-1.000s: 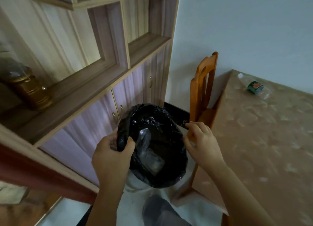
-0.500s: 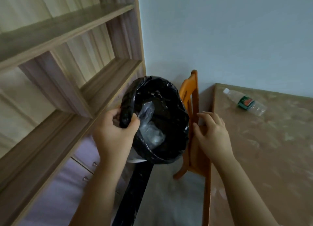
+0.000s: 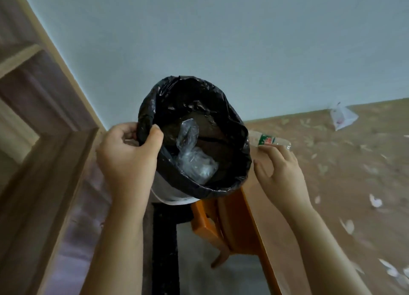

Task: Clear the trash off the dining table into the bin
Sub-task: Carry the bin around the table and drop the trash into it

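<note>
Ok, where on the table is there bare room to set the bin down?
Bare patch: the near-left table top, between the right hand, the plastic bottle and the paper scraps. Crowded: scraps along the right edge, plastic bag by the wall.

Black bin liner (image 3: 230,122), leaf-patterned tan table (image 3: 345,175).

The bin liner (image 3: 230,126) is thin, wrinkled, glossy black plastic; the bag (image 3: 194,159) inside is clear crinkled plastic; the chair (image 3: 212,224) is shiny varnished wood.
</note>
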`<state>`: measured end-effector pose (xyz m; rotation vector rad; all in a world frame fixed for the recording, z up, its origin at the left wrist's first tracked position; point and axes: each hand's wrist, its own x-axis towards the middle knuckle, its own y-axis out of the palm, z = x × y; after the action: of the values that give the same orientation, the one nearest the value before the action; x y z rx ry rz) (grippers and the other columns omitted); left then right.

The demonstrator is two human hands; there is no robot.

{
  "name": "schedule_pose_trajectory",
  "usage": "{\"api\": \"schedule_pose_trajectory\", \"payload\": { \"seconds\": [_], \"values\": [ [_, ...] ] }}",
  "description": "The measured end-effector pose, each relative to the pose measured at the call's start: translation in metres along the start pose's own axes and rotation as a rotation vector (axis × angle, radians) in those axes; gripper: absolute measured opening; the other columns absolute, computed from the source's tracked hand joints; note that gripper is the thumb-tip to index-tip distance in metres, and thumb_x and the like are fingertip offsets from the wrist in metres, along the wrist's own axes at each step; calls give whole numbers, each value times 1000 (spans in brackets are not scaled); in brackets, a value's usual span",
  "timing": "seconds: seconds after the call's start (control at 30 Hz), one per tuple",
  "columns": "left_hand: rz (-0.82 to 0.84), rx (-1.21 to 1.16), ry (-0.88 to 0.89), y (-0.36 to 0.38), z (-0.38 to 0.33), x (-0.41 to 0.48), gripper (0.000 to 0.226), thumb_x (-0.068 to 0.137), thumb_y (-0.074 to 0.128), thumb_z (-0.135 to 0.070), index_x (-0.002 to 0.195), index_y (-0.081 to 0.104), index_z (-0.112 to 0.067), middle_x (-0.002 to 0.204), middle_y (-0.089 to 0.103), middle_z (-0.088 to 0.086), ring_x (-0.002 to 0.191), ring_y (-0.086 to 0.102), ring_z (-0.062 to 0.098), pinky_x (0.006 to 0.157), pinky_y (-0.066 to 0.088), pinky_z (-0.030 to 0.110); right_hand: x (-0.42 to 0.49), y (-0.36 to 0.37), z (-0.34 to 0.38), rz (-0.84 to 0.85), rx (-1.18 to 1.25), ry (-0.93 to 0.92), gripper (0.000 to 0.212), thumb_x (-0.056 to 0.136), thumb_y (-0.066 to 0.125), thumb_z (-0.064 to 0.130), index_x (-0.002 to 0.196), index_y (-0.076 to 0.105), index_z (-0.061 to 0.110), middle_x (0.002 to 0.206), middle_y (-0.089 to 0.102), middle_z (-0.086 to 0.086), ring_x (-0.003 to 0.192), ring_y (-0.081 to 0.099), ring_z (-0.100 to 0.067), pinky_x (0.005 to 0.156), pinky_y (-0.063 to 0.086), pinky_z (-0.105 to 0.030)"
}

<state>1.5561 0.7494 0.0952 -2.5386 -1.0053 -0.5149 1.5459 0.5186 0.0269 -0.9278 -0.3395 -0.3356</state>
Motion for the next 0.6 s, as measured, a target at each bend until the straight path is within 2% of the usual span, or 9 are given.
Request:
{"api": "schedule_pose_trajectory", "payload": {
  "seconds": [0.13,0.3,0.43,0.6],
  "values": [
    [133,-55,80,46,11,33,21,67,64,-39,80,61,-23,64,58,-16,53,55,-8,47,38,4,20,10,-4,-73,-87,100,31,82,60,19,111,58,9,112,60,-12,108,52,-32,88,45,-46],
    [257,-73,113,97,26,49,32,68,63,-40,86,66,-14,65,61,-9,58,59,7,54,47,22,34,17,-30,-73,-179,221,34,80,63,16,113,57,10,115,59,-12,108,52,-33,89,44,-45],
    [309,-60,110,136,35,54,29,69,65,-38,86,65,-14,65,59,-10,58,59,8,54,48,25,53,24,-75,-49,-206,309,35,82,61,18,115,55,11,115,58,-11,108,50,-30,85,43,-40],
    [345,4,116,181,35,53,25,73,69,-31,90,65,-13,66,58,-11,58,56,6,53,46,23,90,46,-139,86,-183,417,36,84,58,21,118,52,12,118,55,-11,113,47,-29,84,41,-38]
  ]
}}
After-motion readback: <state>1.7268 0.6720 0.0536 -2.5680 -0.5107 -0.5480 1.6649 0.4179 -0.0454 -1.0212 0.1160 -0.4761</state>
